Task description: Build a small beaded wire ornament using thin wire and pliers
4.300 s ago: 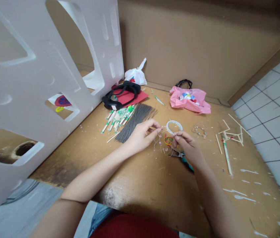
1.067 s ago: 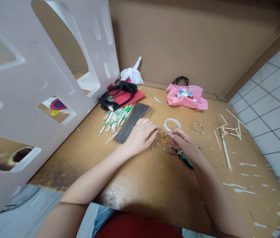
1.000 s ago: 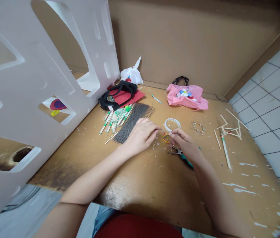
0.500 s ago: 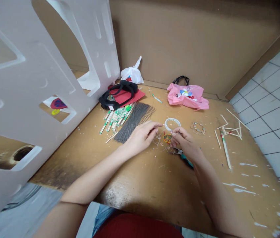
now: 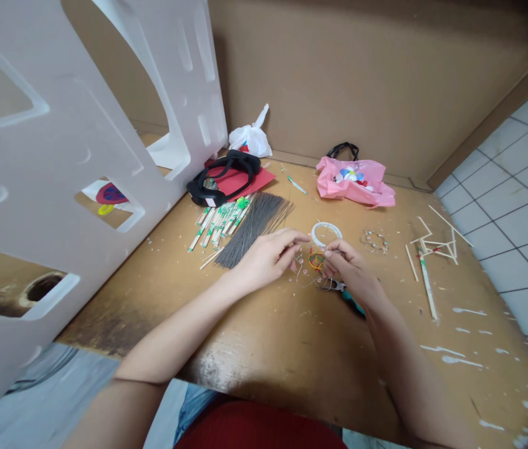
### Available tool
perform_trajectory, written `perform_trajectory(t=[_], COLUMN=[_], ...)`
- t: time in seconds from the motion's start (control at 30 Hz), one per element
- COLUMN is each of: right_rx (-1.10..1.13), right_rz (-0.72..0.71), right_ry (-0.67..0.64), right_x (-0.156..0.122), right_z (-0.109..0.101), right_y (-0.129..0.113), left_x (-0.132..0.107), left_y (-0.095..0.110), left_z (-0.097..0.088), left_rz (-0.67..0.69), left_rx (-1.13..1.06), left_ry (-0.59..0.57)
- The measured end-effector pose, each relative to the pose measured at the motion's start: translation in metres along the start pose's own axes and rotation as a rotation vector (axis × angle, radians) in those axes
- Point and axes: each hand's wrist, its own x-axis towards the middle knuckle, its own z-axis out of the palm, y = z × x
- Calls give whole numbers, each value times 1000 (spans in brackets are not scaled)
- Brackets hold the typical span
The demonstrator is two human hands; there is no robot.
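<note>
My right hand (image 5: 348, 267) is closed in a pinch, with a thin wire (image 5: 316, 287) trailing in a loop below its fingers. Facing it from the left is my left hand (image 5: 273, 257), its index finger stretched out and apart from the thumb. The lower fingers of that hand curl out of sight. Small clear beads (image 5: 305, 272) and fine strands lie between the hands. A white ring-shaped coil (image 5: 326, 232) is just beyond the fingertips. Close to my right hand are a yellow and red coil (image 5: 315, 260) and pliers with teal handles (image 5: 353, 304), partly covered by the hand.
Grey wire stems (image 5: 249, 229) and paper-wrapped chopsticks (image 5: 219, 221) lie left, near a black headset strap (image 5: 212, 193). A pink bag (image 5: 373, 187) and white bag (image 5: 254, 140) stand behind. A beaded bracelet (image 5: 374, 241) and stick frame (image 5: 439, 249) lie right. A white plastic panel (image 5: 105, 100) borders the left.
Both hands stay almost in place. The left hand's fingers shift slightly and the strands beneath it move a little. Nothing is visibly put down or picked up.
</note>
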Motion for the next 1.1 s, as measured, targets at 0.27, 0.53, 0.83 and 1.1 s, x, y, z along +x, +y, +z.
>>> perform_trajectory(t=[0.27,0.53,0.83,1.1], right_rx=[22,15,31,-10], right_rz=[-8,-6,-12,-9], right_ry=[17,3,-6,-16], right_x=[2,2,3,1], right_z=[1,1,0,0], right_y=[6,7,8,1], left_x=[0,1,1,1], left_y=[-3,-3,-2,3], left_z=[-3,-8,-8,-9], left_rz=[-107,-85,-69,-91], left_rx=[-202,-105,-45,-112], left_ry=[-47,-57,-45,-60])
